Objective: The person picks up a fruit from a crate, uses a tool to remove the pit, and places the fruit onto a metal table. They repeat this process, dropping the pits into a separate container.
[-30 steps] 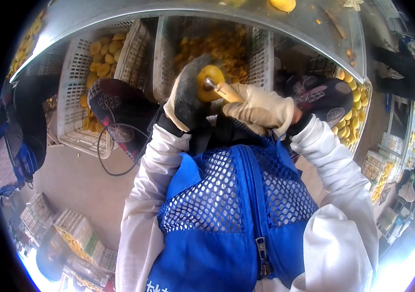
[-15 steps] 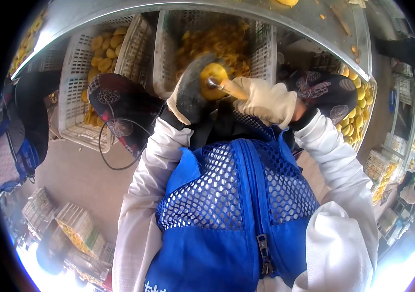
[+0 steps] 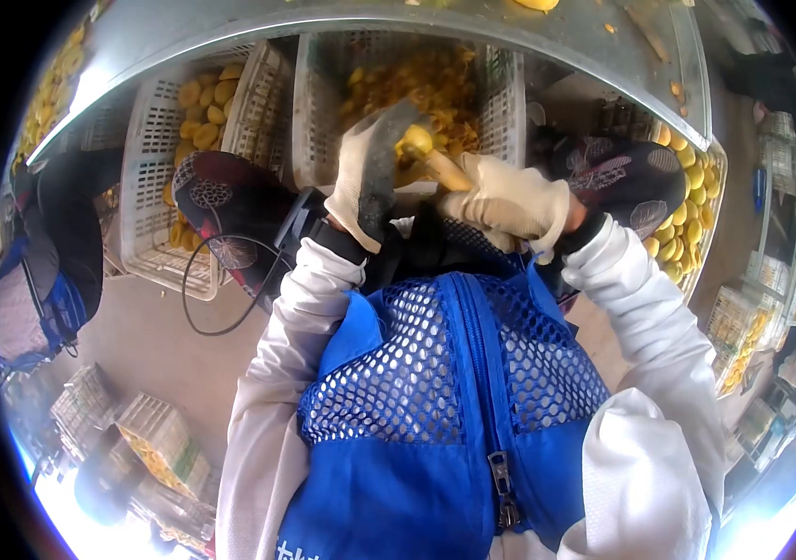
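My left hand (image 3: 365, 168), in a cream glove with a dark grey palm, is closed around a yellow peach half (image 3: 415, 141), which the fingers partly cover. My right hand (image 3: 514, 196), in a cream glove, grips the light wooden handle of a pitting spoon (image 3: 450, 172). The tool points at the fruit, and its metal end is hard to make out now. Both hands are above my lap, at the near edge of a white crate (image 3: 312, 112) holding yellow-orange scraps (image 3: 416, 84).
A metal table (image 3: 323, 13) runs along the front. Crates of yellow fruit stand at my left (image 3: 150, 159) and right (image 3: 694, 201). A black cable (image 3: 194, 317) loops by my left knee. Another person's leg (image 3: 66, 224) is at far left. Stacked crates (image 3: 166, 439) sit behind.
My left hand has turned, so the fruit's cut face with its hollow is less visible. The tool's metal end, seen in the hollow before, no longer shows clearly.
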Available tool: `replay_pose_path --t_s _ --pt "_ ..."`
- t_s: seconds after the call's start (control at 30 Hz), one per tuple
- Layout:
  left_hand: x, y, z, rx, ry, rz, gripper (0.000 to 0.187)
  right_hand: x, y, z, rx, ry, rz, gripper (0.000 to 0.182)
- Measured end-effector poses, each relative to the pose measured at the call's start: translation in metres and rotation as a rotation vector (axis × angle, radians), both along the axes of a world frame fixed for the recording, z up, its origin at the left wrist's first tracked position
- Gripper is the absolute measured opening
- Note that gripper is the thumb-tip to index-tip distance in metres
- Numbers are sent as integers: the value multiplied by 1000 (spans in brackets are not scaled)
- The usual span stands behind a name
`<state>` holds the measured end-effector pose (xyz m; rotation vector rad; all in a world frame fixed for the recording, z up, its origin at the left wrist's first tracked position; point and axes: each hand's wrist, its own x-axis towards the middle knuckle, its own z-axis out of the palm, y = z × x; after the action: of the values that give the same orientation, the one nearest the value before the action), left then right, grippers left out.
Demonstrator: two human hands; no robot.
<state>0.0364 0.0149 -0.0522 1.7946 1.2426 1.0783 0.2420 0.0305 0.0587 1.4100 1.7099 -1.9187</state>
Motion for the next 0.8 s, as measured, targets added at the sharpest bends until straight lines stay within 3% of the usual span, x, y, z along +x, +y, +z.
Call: replay_pose_path --t_s 0.07,0.13,0.2,0.27,0.33,0.4,0.47,0.53,0.57,0.63,0.77,0.8 --pt "1 2 3 -45 -94 14 50 -1 -1 -3 131 -44 56 35" --pt "-1 5 26 46 162 -218 56 0 -1 -7 260 -89 120 35" --pt "4 6 24 122 99 -226 58 3 -2 -25 475 -131 351 38" --pt "-1 9 16 205 37 -230 60 10 -8 -64 501 -40 277 38" --pt "-2 11 8 53 63 -275 64 13 -6 -66 528 55 206 39" --pt "-1 14 2 28 25 -273 61 8 -1 -39 231 0 172 39" --pt "2 9 -4 -2 -16 -278 59 1 -8 -28 352 -124 261 39" --pt "10 5 -7 -348 -365 -132 61 -5 -11 -16 479 -251 349 38" --pt "7 7 -8 -349 -367 -134 61 -8 -13 -9 348 -242 250 35" --pt "-3 12 -9 98 3 -280 67 -3 -12 -10 175 -97 107 25" --pt "-4 7 -4 16 -23 -274 67 7 -19 -34 -39 125 49 24" --pt "-5 8 -6 -27 -39 -271 69 6 -21 -29 -135 159 -78 24"
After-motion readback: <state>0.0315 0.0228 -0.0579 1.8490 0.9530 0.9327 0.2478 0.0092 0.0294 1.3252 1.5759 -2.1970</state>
